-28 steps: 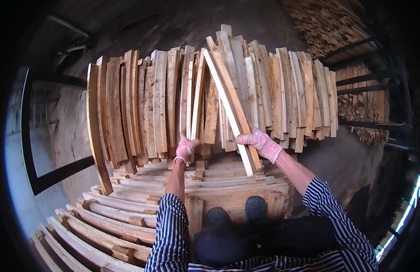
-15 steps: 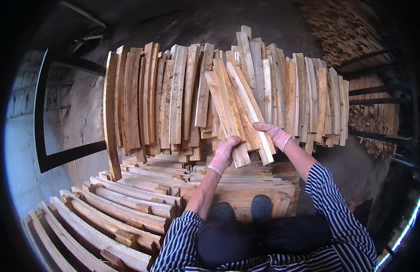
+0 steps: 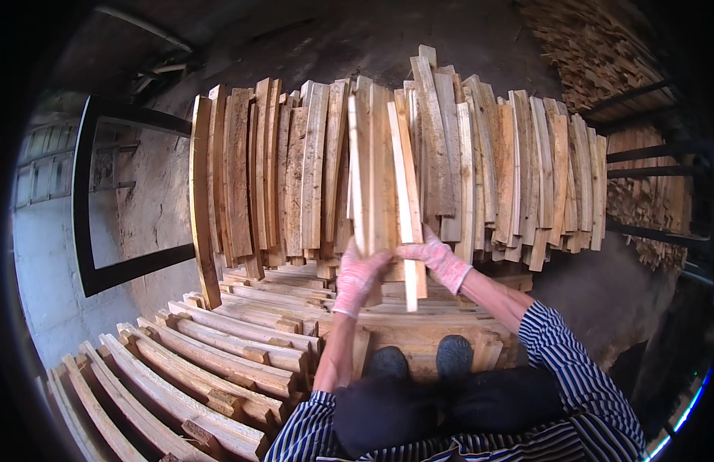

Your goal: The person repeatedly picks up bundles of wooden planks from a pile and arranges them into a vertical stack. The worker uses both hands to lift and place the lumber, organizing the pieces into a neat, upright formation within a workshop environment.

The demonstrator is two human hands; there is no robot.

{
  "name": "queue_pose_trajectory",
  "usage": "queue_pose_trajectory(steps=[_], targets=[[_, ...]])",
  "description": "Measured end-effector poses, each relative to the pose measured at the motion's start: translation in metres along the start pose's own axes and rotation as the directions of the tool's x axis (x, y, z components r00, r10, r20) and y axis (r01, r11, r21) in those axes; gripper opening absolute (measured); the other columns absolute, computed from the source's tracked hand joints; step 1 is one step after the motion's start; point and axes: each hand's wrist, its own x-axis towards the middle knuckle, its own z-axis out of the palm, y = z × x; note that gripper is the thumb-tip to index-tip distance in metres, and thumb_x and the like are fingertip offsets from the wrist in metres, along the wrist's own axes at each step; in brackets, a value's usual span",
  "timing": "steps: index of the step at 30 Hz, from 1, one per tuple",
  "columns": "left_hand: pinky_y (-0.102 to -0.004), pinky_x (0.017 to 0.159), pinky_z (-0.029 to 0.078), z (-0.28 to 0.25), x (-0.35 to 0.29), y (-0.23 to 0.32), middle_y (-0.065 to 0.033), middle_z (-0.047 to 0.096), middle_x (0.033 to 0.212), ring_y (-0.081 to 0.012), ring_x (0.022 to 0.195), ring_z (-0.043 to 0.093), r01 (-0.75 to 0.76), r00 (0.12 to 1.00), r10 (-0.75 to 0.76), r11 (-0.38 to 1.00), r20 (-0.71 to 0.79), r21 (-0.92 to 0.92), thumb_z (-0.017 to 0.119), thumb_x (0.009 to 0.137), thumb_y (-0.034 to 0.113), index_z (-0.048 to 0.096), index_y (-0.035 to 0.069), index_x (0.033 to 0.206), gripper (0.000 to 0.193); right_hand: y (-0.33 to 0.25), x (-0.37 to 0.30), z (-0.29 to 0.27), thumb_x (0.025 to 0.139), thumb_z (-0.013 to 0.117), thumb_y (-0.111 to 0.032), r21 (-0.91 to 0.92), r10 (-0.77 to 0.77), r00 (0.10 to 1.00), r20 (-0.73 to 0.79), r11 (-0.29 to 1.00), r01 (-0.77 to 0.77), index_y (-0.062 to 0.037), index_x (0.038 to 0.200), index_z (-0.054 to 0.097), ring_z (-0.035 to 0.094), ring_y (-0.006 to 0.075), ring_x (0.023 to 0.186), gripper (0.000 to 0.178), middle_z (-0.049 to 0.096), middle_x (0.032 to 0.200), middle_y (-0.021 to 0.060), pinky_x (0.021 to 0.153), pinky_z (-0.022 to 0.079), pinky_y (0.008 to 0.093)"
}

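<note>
Both my hands wear pinkish-white knit gloves and are closed around the near ends of a small bunch of long wooden slats (image 3: 380,177). My left hand (image 3: 358,277) grips the left edge of the bunch. On the other side, my right hand (image 3: 440,260) clasps a pale slat (image 3: 404,200) whose end sticks out toward me, lower than the others. The bunch points away from me over a wide stack of wooden slats (image 3: 311,169). Some slats in the bunch are smeared by motion, and my fingers hide part of their ends.
Rows of spaced wooden strips (image 3: 203,362) lie at the lower left. A black metal frame (image 3: 83,208) stands left of the stack, and dark metal bars (image 3: 657,150) on the right. Beyond those bars is more piled wood (image 3: 596,54). My dark shoes (image 3: 454,356) rest on boards.
The slats in my hands have been drawn together and turned more upright in the picture. My right hand has shifted left and down, closer to my left hand, which has moved slightly left.
</note>
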Motion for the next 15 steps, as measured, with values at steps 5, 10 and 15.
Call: queue_pose_trajectory(steps=[5, 10, 15], targets=[[-0.0388, 0.081, 0.062, -0.110, 0.071, 0.002, -0.0203, 0.068, 0.114, -0.0276, 0.097, 0.070, -0.137, 0.953, 0.183, 0.971, -0.243, 0.196, 0.084, 0.078, 0.008, 0.042, 0.003, 0.144, 0.078, -0.003, 0.105, 0.071, 0.086, 0.077, -0.032, -0.039, 0.298, 0.954, 0.028, 0.954, -0.297, -0.0103, 0.161, 0.005, 0.042, 0.0362, 0.140, 0.106, 0.048, 0.151, 0.0174, 0.119, 0.034, 0.0480], [-0.0384, 0.085, 0.054, -0.202, 0.120, -0.008, -0.0230, 0.068, 0.115, -0.0290, 0.105, 0.066, -0.064, 0.886, 0.400, 0.608, -0.236, 0.791, 0.080, 0.084, 0.038, 0.047, 0.002, 0.143, 0.076, -0.020, 0.140, 0.117, 0.087, 0.075, -0.041, -0.196, 0.270, 0.955, 0.120, 0.950, -0.244, -0.0083, 0.136, 0.058, 0.050, 0.0258, 0.134, 0.061, 0.057, 0.139, 0.0180, 0.108, 0.044, 0.0414], [-0.0409, 0.102, 0.046, -0.110, 0.148, -0.037, -0.0298, 0.060, 0.130, -0.0369, 0.119, 0.059, -0.080, 0.899, 0.396, 0.568, -0.187, 0.819, 0.080, 0.082, 0.048, 0.040, -0.007, 0.147, 0.094, 0.052, 0.146, 0.059, 0.066, 0.088, -0.059, 0.207, 0.285, 0.921, -0.265, 0.950, -0.234, 0.0048, 0.152, 0.032, 0.036, 0.0345, 0.143, 0.120, 0.045, 0.151, 0.0249, 0.116, 0.030, 0.0407]])
